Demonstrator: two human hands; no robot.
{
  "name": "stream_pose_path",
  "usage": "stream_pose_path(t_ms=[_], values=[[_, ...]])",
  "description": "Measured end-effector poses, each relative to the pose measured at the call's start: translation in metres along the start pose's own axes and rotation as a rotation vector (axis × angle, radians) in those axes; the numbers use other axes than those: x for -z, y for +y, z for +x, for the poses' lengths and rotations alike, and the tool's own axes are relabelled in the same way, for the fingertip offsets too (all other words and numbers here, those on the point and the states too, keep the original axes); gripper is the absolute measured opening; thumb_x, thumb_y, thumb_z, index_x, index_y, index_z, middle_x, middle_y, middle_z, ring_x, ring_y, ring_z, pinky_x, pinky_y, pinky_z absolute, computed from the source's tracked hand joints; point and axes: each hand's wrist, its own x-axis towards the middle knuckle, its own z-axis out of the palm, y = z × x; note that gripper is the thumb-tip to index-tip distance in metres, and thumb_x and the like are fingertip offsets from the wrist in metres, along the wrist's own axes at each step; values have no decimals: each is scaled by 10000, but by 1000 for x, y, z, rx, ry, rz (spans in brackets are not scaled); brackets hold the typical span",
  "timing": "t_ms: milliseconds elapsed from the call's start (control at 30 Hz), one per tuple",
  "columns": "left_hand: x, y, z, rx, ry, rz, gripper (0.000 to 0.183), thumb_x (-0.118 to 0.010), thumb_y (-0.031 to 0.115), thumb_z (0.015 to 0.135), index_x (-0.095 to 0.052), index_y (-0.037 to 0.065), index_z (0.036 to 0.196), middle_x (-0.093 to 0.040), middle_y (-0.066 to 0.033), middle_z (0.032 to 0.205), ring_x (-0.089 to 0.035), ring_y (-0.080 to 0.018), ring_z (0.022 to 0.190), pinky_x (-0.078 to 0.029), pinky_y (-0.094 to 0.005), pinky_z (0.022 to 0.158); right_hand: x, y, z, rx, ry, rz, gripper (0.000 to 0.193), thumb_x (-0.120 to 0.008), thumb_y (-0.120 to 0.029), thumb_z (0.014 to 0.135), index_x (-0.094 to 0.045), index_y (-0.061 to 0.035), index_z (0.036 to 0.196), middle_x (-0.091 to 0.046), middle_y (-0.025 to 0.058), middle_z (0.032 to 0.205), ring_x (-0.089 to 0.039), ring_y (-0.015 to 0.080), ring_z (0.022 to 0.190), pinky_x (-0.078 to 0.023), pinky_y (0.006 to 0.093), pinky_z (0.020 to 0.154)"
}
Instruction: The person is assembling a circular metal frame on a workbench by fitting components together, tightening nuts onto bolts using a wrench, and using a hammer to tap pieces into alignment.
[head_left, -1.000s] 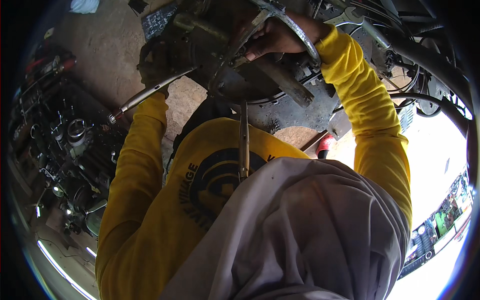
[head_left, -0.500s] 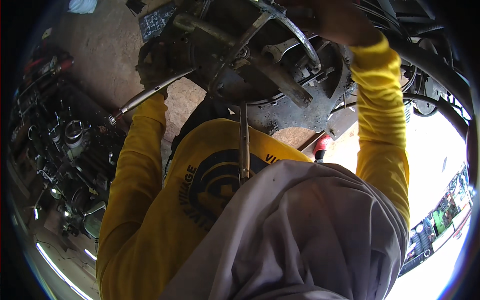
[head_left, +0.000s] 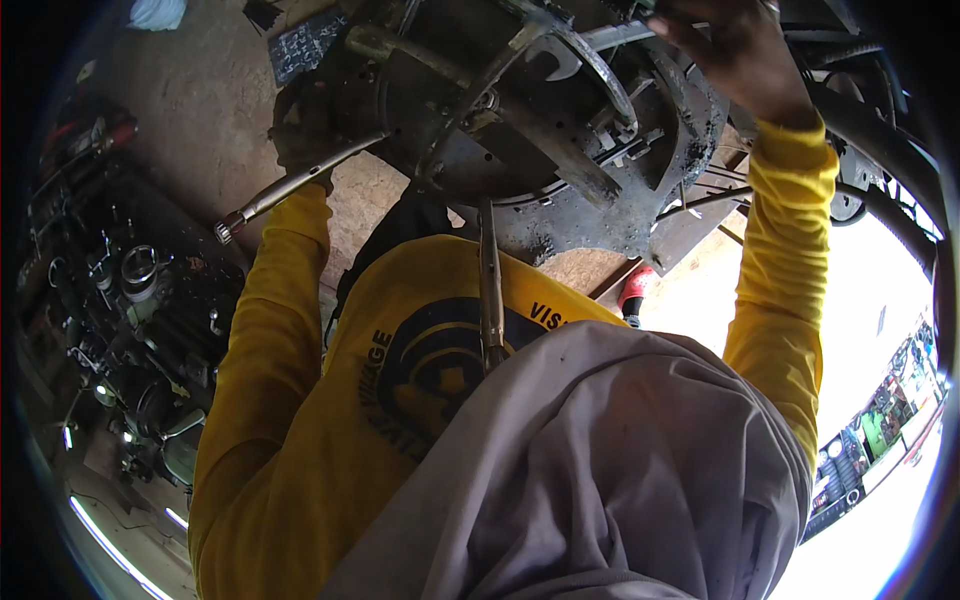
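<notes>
In front of me is a large round metal assembly [head_left: 460,160], dark and greasy, with a curved ring [head_left: 595,70] and thick bars across it. My left hand [head_left: 300,125], dark as if gloved, is at its left edge; shadow hides the fingers. My bare right hand [head_left: 735,60] is at the upper right with its fingers curled, and the top edge cuts off whatever they hold. A bright metal bar [head_left: 620,35] runs up to its fingertips. An open-end wrench [head_left: 553,62] shows its jaw behind the ring; where its shaft ends I cannot tell.
Two metal rods, one at the left [head_left: 300,185] and one in the middle [head_left: 490,290], jut toward me. Dark machine parts [head_left: 150,300] crowd the left side. A dark marked board [head_left: 305,45] lies on the floor. Thick hoses [head_left: 875,150] curve along the right.
My right hand has shifted right and slightly down, its fingers now showing more clearly. The wrench jaw has moved upward behind the ring. My left hand stays in place.
</notes>
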Motion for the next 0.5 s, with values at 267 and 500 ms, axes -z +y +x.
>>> stream_pose_path(t_ms=[267,500], values=[[-4,-2,3,14,11,-171,415,-755,131,792,-647,34,1181,-641,-207,1151,-645,-403,1080,-588,-447,884,-27,12,48,71,-399,18,188,-827,-232,813,-739,-70,847,-656,96,902,-602,288,894,-495,413,800],[-4,-11,-7,-118,26,144,531,-765,324,810,-657,76,1267,-690,-124,1144,-714,-302,890,-606,-420,653,-76,44,65,540,49,-28,123,-682,-133,892,-714,-86,1001,-665,102,935,-611,289,889,-510,401,808]])
